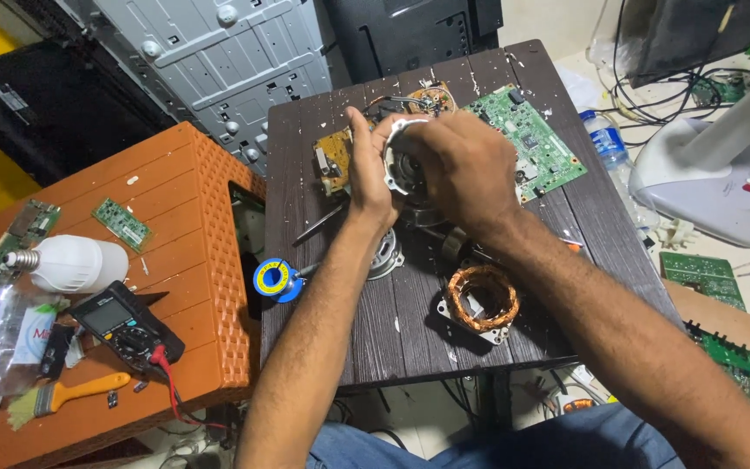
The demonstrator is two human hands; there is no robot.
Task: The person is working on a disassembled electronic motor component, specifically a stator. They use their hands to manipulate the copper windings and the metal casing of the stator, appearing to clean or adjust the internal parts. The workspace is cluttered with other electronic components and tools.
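Gripping is shown in the head view: a round silver motor housing (403, 165) is held above the dark wooden table (410, 334) by both hands. It is clasped from the side by the left hand (366, 169), thumb up along its rim, and covered by the right hand (462, 165), whose fingers are curled over its top. A copper-wound stator (479, 300) is seen lying on the table nearer the person, well apart from the hands, with a grey metal end cap (385, 256) just below the left wrist. A green circuit board (527, 139) is placed beyond the right hand (partly hidden by it). On the orange plastic stool (210, 260) at the left, a black multimeter (123, 326), a white bulb (71, 263) and a yellow-handled brush (67, 395) are laid.
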